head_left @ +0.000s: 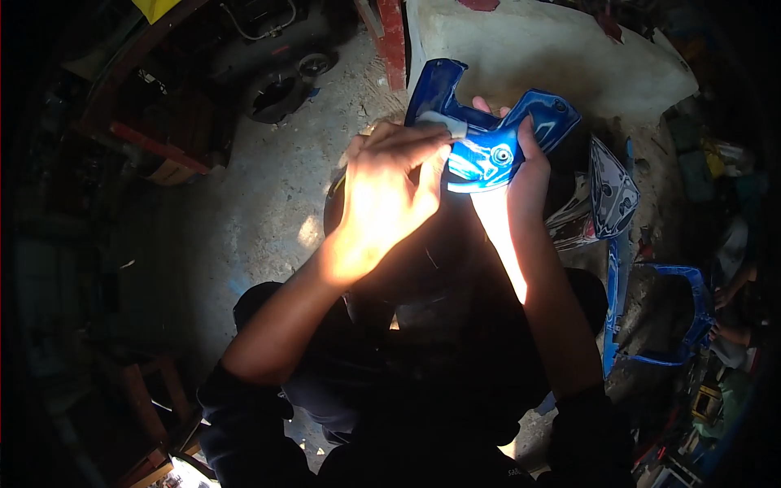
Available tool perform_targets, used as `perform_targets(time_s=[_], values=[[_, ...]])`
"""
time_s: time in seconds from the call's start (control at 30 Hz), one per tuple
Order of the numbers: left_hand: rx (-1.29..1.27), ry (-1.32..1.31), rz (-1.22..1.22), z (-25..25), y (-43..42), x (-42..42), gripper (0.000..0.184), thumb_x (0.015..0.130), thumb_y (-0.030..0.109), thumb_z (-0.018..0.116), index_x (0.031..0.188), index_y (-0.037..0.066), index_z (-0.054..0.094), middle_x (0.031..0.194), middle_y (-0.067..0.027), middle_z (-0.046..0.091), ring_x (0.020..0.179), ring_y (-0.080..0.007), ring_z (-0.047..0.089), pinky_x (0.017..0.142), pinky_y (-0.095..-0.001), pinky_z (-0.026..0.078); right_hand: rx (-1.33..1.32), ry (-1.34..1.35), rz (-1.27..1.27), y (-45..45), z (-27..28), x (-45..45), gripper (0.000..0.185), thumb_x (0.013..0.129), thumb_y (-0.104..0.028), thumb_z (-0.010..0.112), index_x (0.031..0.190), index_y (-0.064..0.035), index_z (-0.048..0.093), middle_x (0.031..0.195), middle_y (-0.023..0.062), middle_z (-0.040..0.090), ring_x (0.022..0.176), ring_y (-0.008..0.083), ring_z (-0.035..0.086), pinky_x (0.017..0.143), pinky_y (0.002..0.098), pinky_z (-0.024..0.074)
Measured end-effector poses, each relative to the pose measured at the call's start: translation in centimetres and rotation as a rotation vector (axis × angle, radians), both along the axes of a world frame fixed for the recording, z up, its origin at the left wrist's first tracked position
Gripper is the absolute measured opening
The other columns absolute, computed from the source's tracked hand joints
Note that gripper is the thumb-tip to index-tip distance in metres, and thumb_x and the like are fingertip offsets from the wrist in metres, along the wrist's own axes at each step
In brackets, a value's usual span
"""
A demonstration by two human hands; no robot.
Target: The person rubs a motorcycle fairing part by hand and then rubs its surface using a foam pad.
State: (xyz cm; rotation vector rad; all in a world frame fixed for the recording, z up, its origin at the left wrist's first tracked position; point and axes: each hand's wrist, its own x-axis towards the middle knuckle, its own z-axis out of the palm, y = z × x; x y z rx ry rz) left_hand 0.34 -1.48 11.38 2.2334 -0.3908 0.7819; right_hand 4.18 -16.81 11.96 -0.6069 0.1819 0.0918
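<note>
My right hand (529, 167) grips a glossy blue plastic body panel (521, 126) from below. Its thumb lies on the front face, and some fingertips show behind the upper edge. The panel has a notched top edge and a round hole with a raised rim. Closed in a pinch, my left hand (382, 183) presses a small pale grey piece (443, 124) against the panel's left part. Whether this piece is sandpaper or cloth I cannot tell. Strong sunlight washes out parts of both hands and the panel's lower edge.
On the right lie a white-and-black patterned panel (614, 191), a long blue strip (612, 305) and a curved blue frame part (695, 309). Another person's hand (724, 332) is near that frame. A tyre (275, 98) rests on the concrete floor (268, 175). A pale slab (553, 53) stands ahead.
</note>
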Motion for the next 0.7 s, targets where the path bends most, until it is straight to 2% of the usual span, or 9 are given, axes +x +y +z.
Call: perform_targets(time_s=[0.07,0.17,0.27,0.33,0.43,0.53,0.6,0.67,0.7], values=[[-0.018,-0.039,-0.084,-0.4,-1.2,-0.7,0.012,0.090,0.009,0.076,0.099,0.006,0.081,0.102,-0.0082,0.080,0.091,-0.0220,0.072,0.088,-0.0352,0.054,-0.030,-0.007,-0.005,-0.3,-0.7,0.2,0.035,0.111,-0.035,0.047,0.125,-0.0033,0.050,0.142,0.0256,0.058,0.125,0.0378,0.061,0.110,0.0512,0.0464],[0.128,0.017,0.188,-0.3,-0.1,0.3,0.013,0.087,0.007,0.077,0.100,0.006,0.081,0.104,-0.0079,0.080,0.089,-0.0226,0.073,0.090,-0.0355,0.053,-0.037,-0.020,0.013,0.0,-0.9,0.1,0.035,0.111,-0.036,0.047,0.124,-0.0038,0.050,0.143,0.0249,0.058,0.125,0.0376,0.061,0.110,0.0516,0.0469],[-0.034,-0.066,-0.104,-1.0,-1.0,-0.8,0.013,0.091,0.014,0.074,0.101,0.009,0.082,0.102,-0.0066,0.080,0.089,-0.0229,0.073,0.086,-0.0381,0.053,-0.030,-0.092,0.036,-0.2,-0.7,-0.2,0.035,0.110,-0.037,0.049,0.124,-0.0051,0.050,0.143,0.0232,0.058,0.125,0.0363,0.061,0.110,0.0516,0.0471],[0.053,-0.063,-0.090,-0.4,-1.1,-1.1,0.013,0.092,0.013,0.073,0.101,0.008,0.081,0.101,-0.0059,0.080,0.088,-0.0226,0.072,0.082,-0.0382,0.053,-0.037,-0.061,0.079,-0.6,-0.8,-0.3,0.042,0.112,-0.041,0.043,0.134,-0.0054,0.044,0.142,0.0162,0.060,0.121,0.0282,0.064,0.107,0.0444,0.0499],[0.129,-0.055,0.195,-0.1,-0.6,-0.5,0.013,0.087,0.007,0.077,0.099,0.004,0.081,0.104,-0.0067,0.079,0.087,-0.0219,0.070,0.085,-0.0350,0.052,-0.039,-0.107,0.101,-0.3,-0.7,-0.5,0.042,0.112,-0.043,0.042,0.131,-0.0057,0.044,0.142,0.0154,0.060,0.122,0.0292,0.063,0.108,0.0450,0.0501],[0.114,-0.090,-0.030,0.2,-1.5,-2.2,0.012,0.087,0.010,0.078,0.099,0.007,0.082,0.107,-0.0058,0.079,0.088,-0.0211,0.070,0.088,-0.0348,0.050,-0.054,-0.166,0.101,-0.5,-0.8,-0.3,0.047,0.112,-0.043,0.042,0.139,-0.0044,0.041,0.142,0.0144,0.060,0.123,0.0281,0.063,0.108,0.0443,0.0493],[0.136,-0.026,0.160,0.5,-1.3,-1.5,0.013,0.087,0.009,0.077,0.099,0.005,0.081,0.106,-0.0072,0.079,0.090,-0.0224,0.071,0.084,-0.0385,0.054,-0.030,-0.092,0.059,-0.5,-0.8,-0.3,0.030,0.110,-0.037,0.050,0.119,-0.0083,0.054,0.143,0.0211,0.060,0.121,0.0342,0.064,0.107,0.0496,0.0494],[0.118,-0.076,0.199,0.1,-0.6,-0.8,0.013,0.087,0.006,0.076,0.099,0.005,0.081,0.106,-0.0076,0.079,0.090,-0.0217,0.070,0.083,-0.0358,0.054,0.013,-0.051,0.048,-0.4,-0.5,-0.6,0.029,0.110,-0.035,0.051,0.119,-0.0076,0.055,0.141,0.0214,0.061,0.121,0.0325,0.064,0.108,0.0484,0.0492],[0.068,-0.089,0.080,-0.2,-0.7,-1.3,0.013,0.087,0.004,0.076,0.099,0.005,0.081,0.107,-0.0074,0.079,0.089,-0.0215,0.071,0.081,-0.0340,0.054,-0.042,-0.095,0.089,-0.7,-0.3,-0.7,0.037,0.110,-0.038,0.050,0.129,-0.0066,0.048,0.142,0.0171,0.061,0.122,0.0297,0.064,0.108,0.0458,0.0486]])
